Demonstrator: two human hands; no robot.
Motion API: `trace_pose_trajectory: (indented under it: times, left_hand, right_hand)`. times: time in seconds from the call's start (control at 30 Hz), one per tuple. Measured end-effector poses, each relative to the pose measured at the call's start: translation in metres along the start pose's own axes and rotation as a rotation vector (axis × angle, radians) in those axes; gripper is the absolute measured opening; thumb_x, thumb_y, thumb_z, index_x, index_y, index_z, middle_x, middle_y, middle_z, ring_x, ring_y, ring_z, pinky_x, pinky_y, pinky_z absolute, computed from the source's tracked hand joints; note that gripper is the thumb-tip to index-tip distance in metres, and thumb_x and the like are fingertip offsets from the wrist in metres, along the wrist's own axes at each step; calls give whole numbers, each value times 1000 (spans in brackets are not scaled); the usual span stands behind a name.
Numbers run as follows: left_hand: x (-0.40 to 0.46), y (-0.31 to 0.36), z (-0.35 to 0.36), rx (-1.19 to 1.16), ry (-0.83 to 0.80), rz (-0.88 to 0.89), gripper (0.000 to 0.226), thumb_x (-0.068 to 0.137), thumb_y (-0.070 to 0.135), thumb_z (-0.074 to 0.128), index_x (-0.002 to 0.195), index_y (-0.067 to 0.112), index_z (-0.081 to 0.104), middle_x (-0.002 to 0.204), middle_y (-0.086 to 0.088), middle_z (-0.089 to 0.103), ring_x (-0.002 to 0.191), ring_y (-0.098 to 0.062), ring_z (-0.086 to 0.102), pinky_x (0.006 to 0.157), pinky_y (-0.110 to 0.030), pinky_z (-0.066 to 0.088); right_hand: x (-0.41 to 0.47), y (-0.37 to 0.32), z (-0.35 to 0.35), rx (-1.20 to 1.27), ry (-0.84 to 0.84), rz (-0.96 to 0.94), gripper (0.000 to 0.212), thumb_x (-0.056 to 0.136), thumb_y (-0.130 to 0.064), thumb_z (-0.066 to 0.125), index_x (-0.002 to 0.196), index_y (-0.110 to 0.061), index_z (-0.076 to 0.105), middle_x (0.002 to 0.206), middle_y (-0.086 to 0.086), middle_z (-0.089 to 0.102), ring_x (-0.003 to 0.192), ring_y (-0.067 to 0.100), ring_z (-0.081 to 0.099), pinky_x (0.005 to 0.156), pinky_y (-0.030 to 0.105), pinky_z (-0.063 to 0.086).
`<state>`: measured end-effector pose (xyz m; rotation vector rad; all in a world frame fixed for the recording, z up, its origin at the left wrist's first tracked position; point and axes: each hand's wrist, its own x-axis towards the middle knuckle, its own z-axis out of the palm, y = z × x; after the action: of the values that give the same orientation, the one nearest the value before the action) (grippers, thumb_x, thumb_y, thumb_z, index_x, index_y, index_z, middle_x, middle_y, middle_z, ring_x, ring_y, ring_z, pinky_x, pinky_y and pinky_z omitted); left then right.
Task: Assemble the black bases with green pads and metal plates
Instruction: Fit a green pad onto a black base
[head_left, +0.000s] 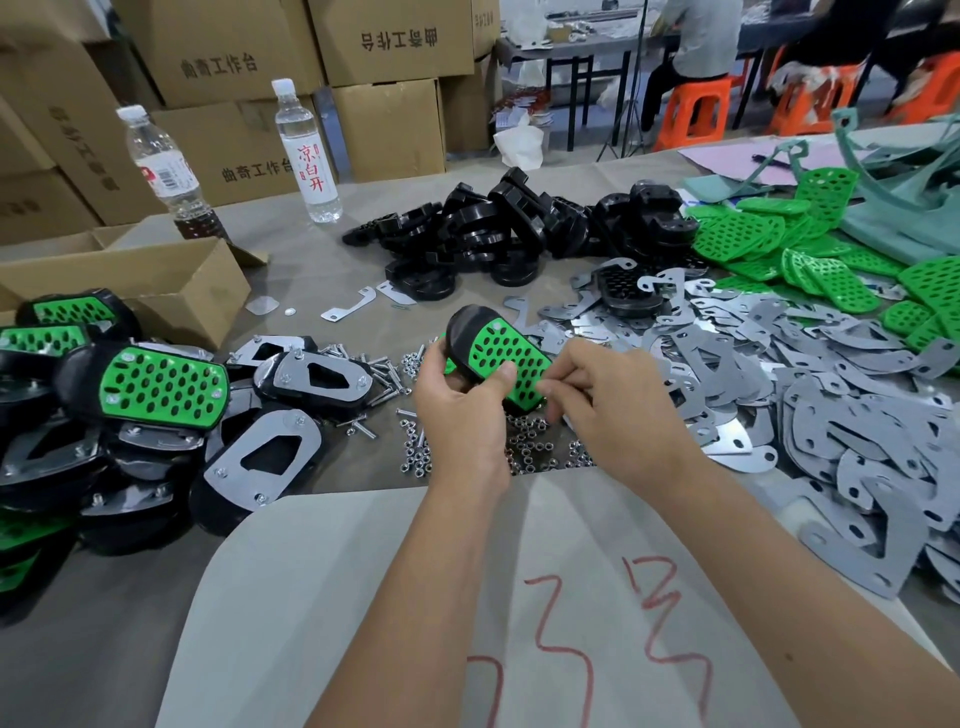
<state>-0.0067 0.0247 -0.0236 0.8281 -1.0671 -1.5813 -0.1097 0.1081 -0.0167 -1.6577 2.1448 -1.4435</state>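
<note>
While the left hand (460, 410) grips a black base (470, 332) from below, thumb curled up onto its green pad (506, 358), the part is held tilted above the table (322, 441) near the middle of the view. At its 4 o'clock edge the right hand (618, 410) pinches the pad's lower corner with curled fingertips; whether a screw or nut sits between them cannot be told. Directly beneath both hands lies a scatter of small nuts (524, 447), with loose screws (384, 374) toward 9 o'clock. Finished assemblies (156, 389) are heaped at 9 o'clock, some showing green perforated faces, others turned over with metal plates bolted on. Unassembled black bases (498, 228) are piled at 12 o'clock, loose green pads (769, 239) at 2 o'clock, and a wide spread of grey metal plates (810, 395) at 3 o'clock. An open cardboard box (156, 280) sits at 10 o'clock, with 2 plastic bottles (306, 150) behind it. A grey sheet with red scrawl (550, 623) covers the near edge at 6 o'clock.
</note>
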Motion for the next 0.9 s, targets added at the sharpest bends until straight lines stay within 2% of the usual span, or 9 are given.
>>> trace_pose_trajectory:
  times: [0.1, 0.2, 0.27, 0.37, 0.47, 0.57, 0.63, 0.77, 0.9]
  left_hand:
    - [-3, 4, 1, -24, -17, -52, 36, 83, -16, 69, 100, 16, 67, 93, -14, 69, 89, -35, 67, 85, -58, 58]
    - [-3, 6, 2, -77, -7, -114, 36, 84, -19, 67, 103, 12, 66, 99, -19, 69, 94, -39, 70, 91, -64, 57]
    - [-2, 7, 0, -141, -11, -162, 34, 86, -20, 64, 101, 11, 66, 93, -14, 72, 90, -36, 72, 90, -62, 58]
    - [-2, 8, -1, -171, -29, -196, 34, 87, -20, 62, 99, 12, 66, 79, -4, 75, 75, -24, 75, 80, -50, 62]
    - [-4, 8, 0, -134, -41, -203, 33, 87, -19, 64, 101, 11, 66, 82, -6, 74, 73, -21, 74, 70, -39, 63]
    - [-3, 8, -1, -141, -32, -205, 33, 87, -19, 63, 100, 11, 66, 79, -3, 75, 69, -19, 74, 65, -34, 64]
    - [-3, 9, -1, -149, -28, -210, 32, 88, -19, 62, 103, 9, 65, 74, 0, 75, 67, -17, 74, 62, -32, 63]
    - [-4, 7, 0, -150, -19, -204, 31, 88, -18, 63, 104, 8, 65, 86, -8, 73, 79, -26, 74, 75, -42, 62]
    - [0, 4, 1, -99, -13, -158, 25, 91, -14, 64, 105, 6, 66, 90, -10, 73, 86, -29, 73, 78, -43, 62]
  right_hand:
    - [-1, 0, 1, 183, 24, 122, 22, 97, -10, 68, 77, -15, 62, 59, -4, 71, 40, 6, 53, 49, 10, 36]
    - [-2, 0, 0, 90, 38, 93, 19, 97, -7, 68, 79, -9, 62, 58, -3, 70, 44, 4, 56, 52, 11, 38]
    - [-1, -1, 0, 13, 30, 47, 16, 97, -8, 68, 82, -7, 62, 59, -2, 69, 50, 5, 58, 56, 15, 41]
    - [1, -1, -2, -78, -25, 9, 16, 99, -12, 66, 84, -11, 60, 61, 3, 67, 56, 14, 60, 63, 38, 51]
    - [1, -1, -3, -103, -46, -5, 14, 100, -12, 65, 87, -9, 60, 63, 8, 66, 59, 25, 61, 62, 44, 51]
    - [1, -3, 0, -110, -50, 28, 14, 100, -14, 64, 87, -8, 62, 65, 9, 67, 61, 25, 62, 64, 43, 52]
    - [0, -4, 5, -79, -25, 78, 16, 100, -14, 65, 84, -10, 61, 63, 7, 67, 57, 18, 61, 62, 39, 51]
    - [-5, -7, 16, 51, 53, 273, 25, 99, -15, 65, 76, -18, 58, 56, 1, 68, 42, 6, 56, 51, 25, 46]
    - [-4, -9, 11, 191, 49, 312, 18, 97, -19, 72, 84, -13, 60, 59, 4, 70, 38, 7, 51, 43, 21, 41]
